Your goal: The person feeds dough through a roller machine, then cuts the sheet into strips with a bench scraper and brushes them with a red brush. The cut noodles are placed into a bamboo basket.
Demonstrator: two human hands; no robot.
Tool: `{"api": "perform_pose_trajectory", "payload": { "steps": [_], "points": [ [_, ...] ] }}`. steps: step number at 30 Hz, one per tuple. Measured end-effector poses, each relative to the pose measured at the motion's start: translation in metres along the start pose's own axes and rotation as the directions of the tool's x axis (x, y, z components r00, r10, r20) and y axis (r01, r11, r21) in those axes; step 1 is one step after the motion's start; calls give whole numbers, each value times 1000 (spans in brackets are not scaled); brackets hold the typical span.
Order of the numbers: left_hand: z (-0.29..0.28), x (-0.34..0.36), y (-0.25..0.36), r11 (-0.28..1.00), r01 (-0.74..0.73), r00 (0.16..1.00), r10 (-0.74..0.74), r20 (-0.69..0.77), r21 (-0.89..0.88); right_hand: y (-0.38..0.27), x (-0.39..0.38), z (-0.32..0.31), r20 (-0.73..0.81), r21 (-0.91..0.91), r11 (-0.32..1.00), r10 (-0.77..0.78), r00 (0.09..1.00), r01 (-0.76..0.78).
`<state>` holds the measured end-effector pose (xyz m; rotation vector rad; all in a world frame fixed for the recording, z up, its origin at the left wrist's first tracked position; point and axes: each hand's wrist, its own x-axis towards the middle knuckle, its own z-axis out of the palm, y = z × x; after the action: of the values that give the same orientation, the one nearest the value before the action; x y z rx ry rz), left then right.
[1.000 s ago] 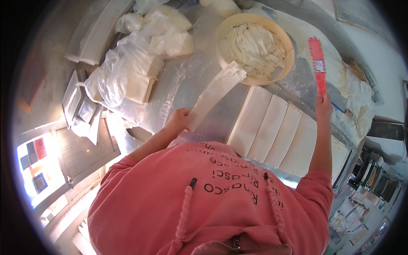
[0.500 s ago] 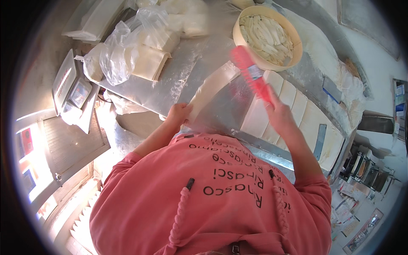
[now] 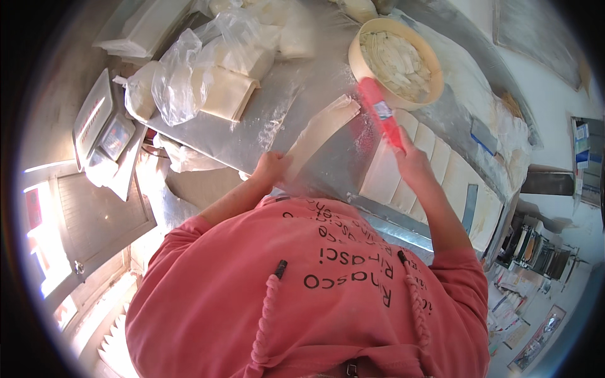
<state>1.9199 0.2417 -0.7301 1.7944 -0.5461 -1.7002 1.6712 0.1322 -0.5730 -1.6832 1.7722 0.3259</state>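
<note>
My right hand (image 3: pixel 414 165) is wrapped round the handle of a red brush (image 3: pixel 378 108), which points up and left above the metal worktop (image 3: pixel 309 82). A long pale strip of dough (image 3: pixel 321 132) lies slantwise on that worktop, left of the brush. At its near end my left hand (image 3: pixel 272 169) is closed on the strip, its fingertips partly hidden. Flat dough pieces (image 3: pixel 408 165) lie side by side under and to the right of my right hand. Just beyond the brush stands a round, pale-rimmed tub (image 3: pixel 357 60) with many flat dough strips (image 3: pixel 400 60) inside.
Clear plastic bags (image 3: pixel 179 82) partly cover folded dough sheets (image 3: pixel 227 94) at the far left. A white scale (image 3: pixel 94 126) stands at the left edge. A flat metal blade (image 3: pixel 471 208) lies on the dough at right, with a blue-edged scraper (image 3: pixel 484 135) farther back. Flour dusts the worktop.
The brush has slowed from a blur and sits slightly right and lower. My left hand stays at the strip's near end. The view has shifted a little.
</note>
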Motion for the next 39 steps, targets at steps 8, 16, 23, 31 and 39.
{"api": "perform_pose_trajectory", "payload": {
  "steps": [8,16,23,31,39],
  "points": [
    [-1,-5,41,733,-77,990,-23,138,676,32,12,-6,-118,120,983,-127,985,141],
    [51,71,140,311,-437,750,645,151,844,60,-46,-35,275,-9,927,-358,892,375],
    [89,110,165,60,-465,836,358,416,883,51,-56,-13,439,-67,839,-461,771,539],
    [60,2,200,792,-606,793,593,139,79,72,-65,-41,359,104,886,-457,813,452],
    [31,14,69,895,-443,852,403,-333,-51,67,-69,-71,141,473,855,-312,940,213]
  ]
}}
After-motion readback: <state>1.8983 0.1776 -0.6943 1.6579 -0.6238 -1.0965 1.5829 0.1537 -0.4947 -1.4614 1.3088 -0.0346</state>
